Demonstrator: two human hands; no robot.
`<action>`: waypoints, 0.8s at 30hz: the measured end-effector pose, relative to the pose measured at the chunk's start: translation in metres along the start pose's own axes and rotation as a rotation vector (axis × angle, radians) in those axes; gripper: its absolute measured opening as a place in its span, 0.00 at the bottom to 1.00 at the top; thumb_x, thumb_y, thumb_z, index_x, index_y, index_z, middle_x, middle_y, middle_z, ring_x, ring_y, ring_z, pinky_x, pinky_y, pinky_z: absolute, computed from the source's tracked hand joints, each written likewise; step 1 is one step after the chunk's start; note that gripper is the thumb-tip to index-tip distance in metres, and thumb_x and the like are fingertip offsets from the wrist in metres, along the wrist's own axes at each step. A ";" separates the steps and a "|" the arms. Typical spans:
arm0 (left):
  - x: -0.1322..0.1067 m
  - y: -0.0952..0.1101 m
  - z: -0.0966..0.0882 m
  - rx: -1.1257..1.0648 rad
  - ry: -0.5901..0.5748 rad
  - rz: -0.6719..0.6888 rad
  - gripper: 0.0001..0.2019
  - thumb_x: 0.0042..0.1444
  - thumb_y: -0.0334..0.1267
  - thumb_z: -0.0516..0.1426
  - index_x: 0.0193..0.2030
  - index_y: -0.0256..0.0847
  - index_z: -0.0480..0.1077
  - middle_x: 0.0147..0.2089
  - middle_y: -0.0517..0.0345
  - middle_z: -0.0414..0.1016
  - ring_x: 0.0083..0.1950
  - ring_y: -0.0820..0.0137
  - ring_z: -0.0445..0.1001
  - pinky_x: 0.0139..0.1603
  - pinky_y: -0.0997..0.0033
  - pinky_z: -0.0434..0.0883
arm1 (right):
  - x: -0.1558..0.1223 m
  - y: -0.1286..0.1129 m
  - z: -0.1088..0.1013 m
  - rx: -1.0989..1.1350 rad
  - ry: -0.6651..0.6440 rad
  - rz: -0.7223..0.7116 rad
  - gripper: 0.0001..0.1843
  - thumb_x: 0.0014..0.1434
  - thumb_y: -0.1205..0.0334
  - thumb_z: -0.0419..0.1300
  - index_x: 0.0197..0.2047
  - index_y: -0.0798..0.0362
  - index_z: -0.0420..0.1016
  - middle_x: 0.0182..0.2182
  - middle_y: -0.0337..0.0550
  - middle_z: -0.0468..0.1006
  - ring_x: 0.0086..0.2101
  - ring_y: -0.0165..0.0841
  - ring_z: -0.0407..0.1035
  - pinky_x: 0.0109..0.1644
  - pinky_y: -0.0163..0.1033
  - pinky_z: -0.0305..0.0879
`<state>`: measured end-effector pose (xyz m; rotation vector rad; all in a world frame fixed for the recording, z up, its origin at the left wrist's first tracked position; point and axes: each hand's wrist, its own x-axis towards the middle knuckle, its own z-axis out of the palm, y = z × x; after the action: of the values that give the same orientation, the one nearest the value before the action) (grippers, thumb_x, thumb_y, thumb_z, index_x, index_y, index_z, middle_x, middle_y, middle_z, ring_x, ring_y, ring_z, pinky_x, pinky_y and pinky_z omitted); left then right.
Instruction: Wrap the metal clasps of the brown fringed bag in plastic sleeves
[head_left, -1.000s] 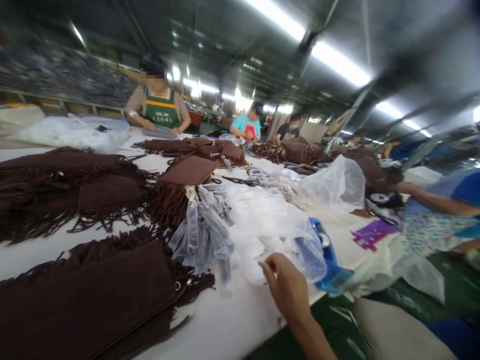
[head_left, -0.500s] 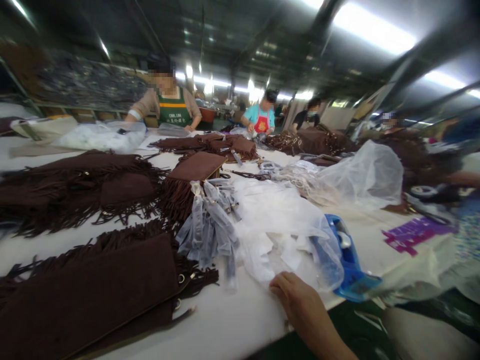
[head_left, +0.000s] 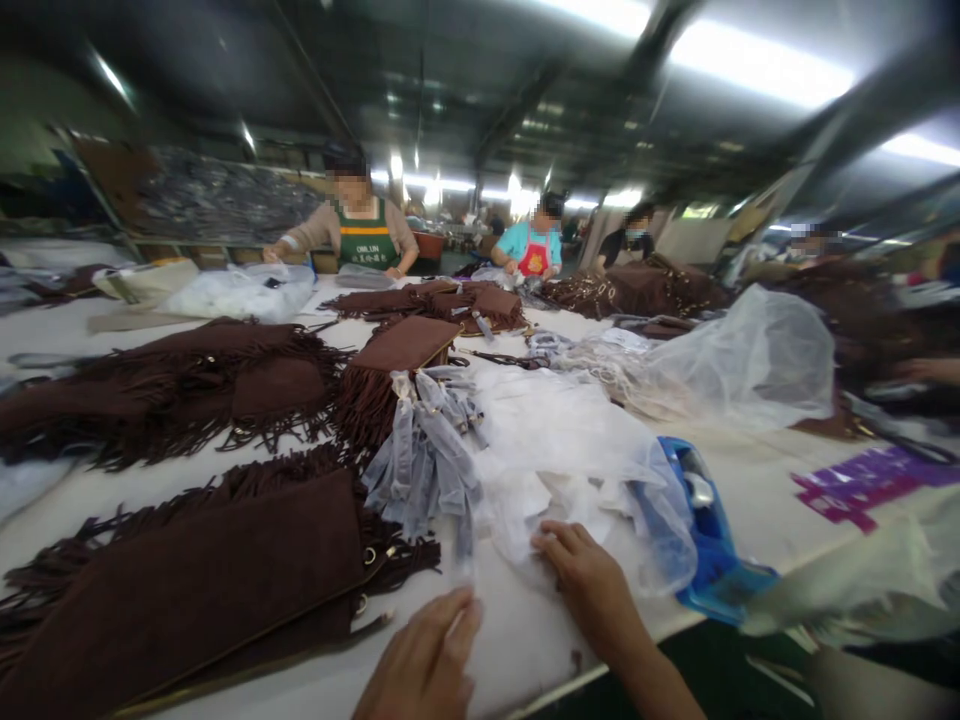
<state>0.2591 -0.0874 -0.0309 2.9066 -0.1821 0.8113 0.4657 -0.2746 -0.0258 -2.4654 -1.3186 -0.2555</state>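
Note:
My right hand (head_left: pixel 589 585) is at the near edge of a clear plastic bag (head_left: pixel 555 420) with white sheets in it, its bent fingers closed on that edge. My left hand (head_left: pixel 427 660) hovers low in the middle, fingers loosely bent and slightly apart, with nothing visible in it. To its left lies a dark brown fringed bag (head_left: pixel 247 570) with gold rings. Beyond my hands, a bundle of plastic-wrapped strips (head_left: pixel 431 450) lies against another brown fringed bag (head_left: pixel 405 345).
A blue plastic holder (head_left: pixel 701 530) stands at the table's edge, right of the bag. Further right are a purple sheet (head_left: pixel 862 485) and a puffed-up clear bag (head_left: pixel 757 350). More fringed bags (head_left: pixel 225 375) cover the left. Several co-workers (head_left: pixel 367 235) work across the table (head_left: pixel 517 640).
My left hand has come into view from below. My right hand stays at the plastic bag's near edge, its fingertips slightly further in. The view has shifted a little.

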 end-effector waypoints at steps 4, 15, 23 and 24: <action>0.058 0.038 0.043 -0.071 -0.121 0.013 0.32 0.59 0.25 0.50 0.70 0.39 0.50 0.70 0.50 0.58 0.65 0.56 0.65 0.59 0.59 0.71 | -0.001 0.002 -0.002 0.016 0.076 0.080 0.12 0.64 0.73 0.52 0.41 0.51 0.74 0.47 0.47 0.76 0.46 0.38 0.70 0.48 0.41 0.69; 0.080 0.036 0.054 -0.332 -0.347 -0.294 0.21 0.62 0.33 0.53 0.61 0.41 0.65 0.68 0.52 0.62 0.67 0.55 0.59 0.66 0.49 0.60 | -0.019 0.027 -0.012 0.524 -0.011 0.255 0.10 0.63 0.57 0.58 0.32 0.50 0.65 0.34 0.39 0.70 0.35 0.34 0.67 0.38 0.38 0.63; 0.079 0.037 0.053 -0.402 -0.274 -0.309 0.20 0.59 0.27 0.52 0.59 0.39 0.66 0.67 0.51 0.63 0.66 0.56 0.59 0.67 0.49 0.60 | -0.017 0.025 -0.008 0.694 -0.092 0.353 0.10 0.65 0.52 0.54 0.40 0.49 0.69 0.32 0.37 0.74 0.32 0.34 0.69 0.37 0.37 0.63; 0.078 0.037 0.052 -0.429 -0.259 -0.323 0.20 0.59 0.26 0.52 0.59 0.38 0.65 0.66 0.49 0.63 0.66 0.58 0.59 0.67 0.50 0.60 | -0.017 0.024 -0.007 0.684 -0.093 0.349 0.10 0.65 0.53 0.54 0.41 0.49 0.71 0.33 0.38 0.76 0.34 0.35 0.70 0.39 0.37 0.64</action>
<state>0.3468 -0.1376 -0.0313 2.5253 0.0824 0.2967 0.4763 -0.3031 -0.0296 -2.0629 -0.7930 0.3451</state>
